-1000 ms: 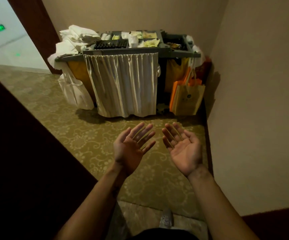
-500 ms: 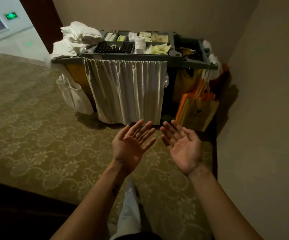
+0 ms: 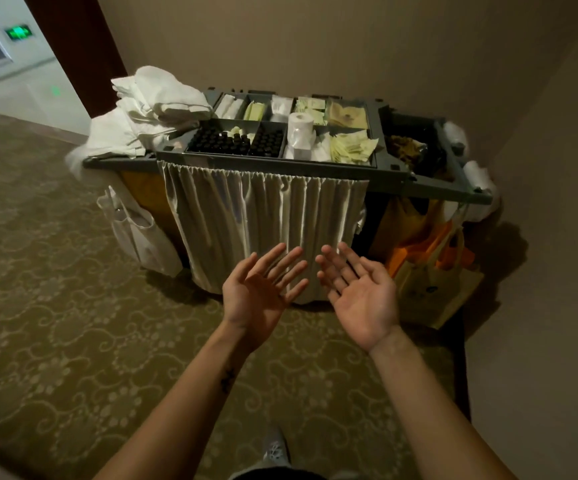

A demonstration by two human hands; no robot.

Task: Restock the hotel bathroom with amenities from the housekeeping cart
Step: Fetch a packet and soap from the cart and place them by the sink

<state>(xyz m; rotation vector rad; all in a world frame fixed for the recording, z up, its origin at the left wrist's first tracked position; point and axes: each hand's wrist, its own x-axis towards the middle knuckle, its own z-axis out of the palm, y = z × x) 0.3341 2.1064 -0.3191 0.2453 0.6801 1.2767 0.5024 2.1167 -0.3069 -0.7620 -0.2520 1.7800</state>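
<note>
Head view: housekeeping cart (image 3: 280,168) parked against the far wall in a carpeted corridor corner, long axis running left to right across the frame, curtained front face (image 3: 263,223) turned toward the wearer; top tray (image 3: 282,159) divided into compartments, dark-capped small bottles (image 3: 235,142) in the two near-left cells, toilet paper roll (image 3: 300,135) standing upright just right of them, pale green sachets (image 3: 351,147) in the near-right cell, further packets in the back row, too small to identify. Folded white towels (image 3: 152,105) heaped on the cart's left end; orange and tan bags (image 3: 429,271) hanging at its right end. Left hand (image 3: 258,296) and right hand (image 3: 362,296) raised palm-up side by side in front of the curtain, fingers spread, nothing held, neither touching the cart. Progress, as judged: at the very start; nothing yet picked, all amenities in the tray, bathroom not in view. Remaining: reaching over the near rim, gathering bottles, roll and sachets, carrying them off to the bathroom; upright roll and bottles best taken from above.
</note>
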